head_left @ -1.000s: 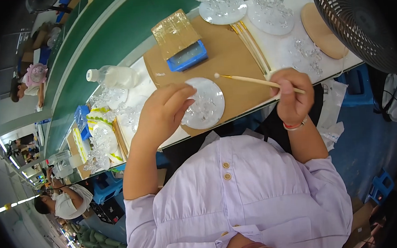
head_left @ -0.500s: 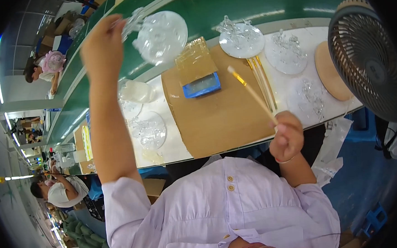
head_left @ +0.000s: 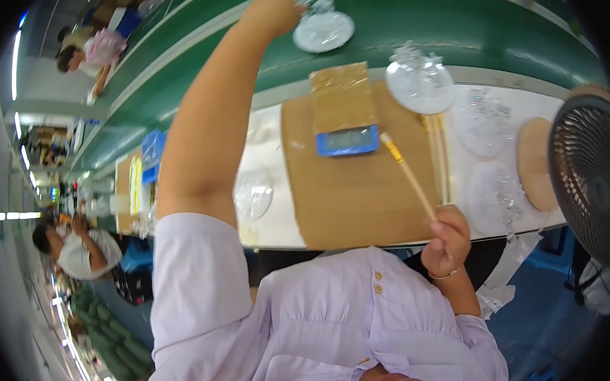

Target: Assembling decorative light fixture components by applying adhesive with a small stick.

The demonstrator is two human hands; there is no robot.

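Note:
My left hand (head_left: 273, 11) reaches far out over the green conveyor belt (head_left: 406, 17), blurred, its fingers closed. Clear, shiny pieces show at its fingertips; whether it grips them I cannot make out. Beside it on the belt lies a round whitish plate (head_left: 324, 34) with clear pieces at its far edge. At the near edge of the table, my right hand (head_left: 448, 241) is closed round the lower handle of a paintbrush (head_left: 410, 176), bristles up and away. Close to the bristles, a blue tray (head_left: 348, 142) sits on brown cardboard (head_left: 361, 201), partly covered by a taped cardboard piece (head_left: 342, 94).
Two more brushes (head_left: 437, 154) lie right of the tray. Round plates with clear pieces (head_left: 421, 85) stand along the right, before a dark fan (head_left: 590, 173). Another clear round plate (head_left: 254, 193) lies left of the cardboard. Co-workers (head_left: 88, 249) sit at the far left.
My left hand has moved right and farther away over the belt. The round plate near it has also shifted right and away. My right hand keeps hold of the paintbrush; the whole view has turned somewhat.

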